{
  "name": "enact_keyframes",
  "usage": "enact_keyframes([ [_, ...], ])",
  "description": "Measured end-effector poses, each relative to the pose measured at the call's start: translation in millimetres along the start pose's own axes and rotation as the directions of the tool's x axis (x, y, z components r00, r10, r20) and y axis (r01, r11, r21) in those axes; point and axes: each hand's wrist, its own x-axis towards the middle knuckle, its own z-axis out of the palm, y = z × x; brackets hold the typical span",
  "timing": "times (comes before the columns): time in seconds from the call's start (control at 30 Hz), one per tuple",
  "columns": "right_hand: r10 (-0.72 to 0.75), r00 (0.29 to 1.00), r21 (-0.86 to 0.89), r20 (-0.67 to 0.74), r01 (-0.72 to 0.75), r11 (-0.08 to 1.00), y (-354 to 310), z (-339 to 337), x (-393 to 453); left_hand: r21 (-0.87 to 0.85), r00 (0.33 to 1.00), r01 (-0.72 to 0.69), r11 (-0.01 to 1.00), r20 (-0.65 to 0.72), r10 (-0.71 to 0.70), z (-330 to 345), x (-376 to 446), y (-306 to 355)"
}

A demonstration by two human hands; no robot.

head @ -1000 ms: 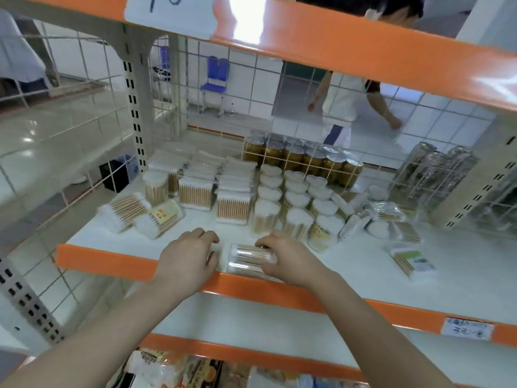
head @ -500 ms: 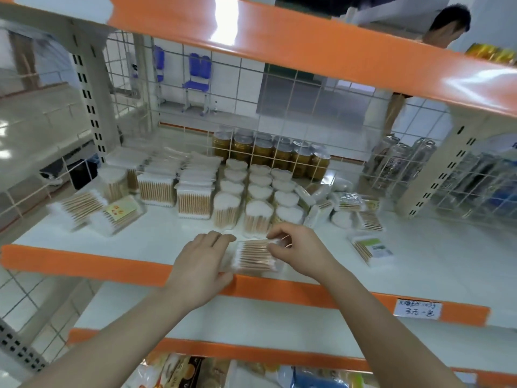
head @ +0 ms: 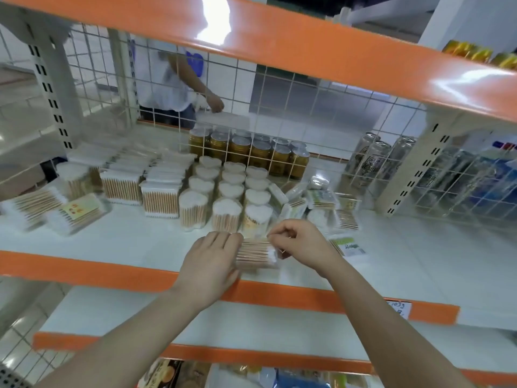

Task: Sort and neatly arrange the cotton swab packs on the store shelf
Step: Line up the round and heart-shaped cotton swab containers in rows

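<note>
Right at the front of the white shelf (head: 117,242), both hands are on one flat pack of swabs (head: 256,253) lying on its side just behind the orange shelf edge (head: 84,271). The left hand (head: 211,260) lies over the pack's left end, fingers straight and close together, pressing down on it. The right hand (head: 300,243) sits at the pack's right end, fingers curled, pinching the wrapper at its top corner. Just behind the hands stand three rows of round tubs of swabs (head: 226,191), white tips up. To their left are rows of square boxes of swabs (head: 161,194), then two flat packs (head: 56,208) lying loose near the left end. To the right, a jumble of small packs (head: 321,203) sits untidy, and a green-labelled pack (head: 348,246) lies flat just beside the right hand. Beyond the wire grid (head: 293,107), gold cans (head: 249,152) stand in a row, and a person in a white top (head: 165,79) is at the far side.
</note>
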Motion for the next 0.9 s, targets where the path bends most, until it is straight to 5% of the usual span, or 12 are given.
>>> enact_keyframes([
  [0.27, -0.097, 0.995, -0.152, -0.012, 0.095, 0.984, 23, -19, 4, 0.044, 0.996, 0.078, 0.996, 0.028, -0.079, 12, 17, 12],
  [0.5, -0.126, 0.990, -0.224, 0.067, 0.138, 0.965, 30, -30, 3, -0.306, 0.946, 0.325, 0.895, 0.101, -0.309, 9, 29, 20],
  [0.63, -0.124, 0.992, -0.300, 0.001, 0.118, 0.947, 41, -22, 1, -0.142, 0.955, 0.242, 0.960, 0.208, -0.210, 9, 26, 22],
  [0.9, -0.058, 0.998, -0.511, 0.005, 0.053, 0.858, 54, -26, -1, -0.101, 0.954, 0.258, 0.961, 0.185, -0.236, 12, 20, 13],
])
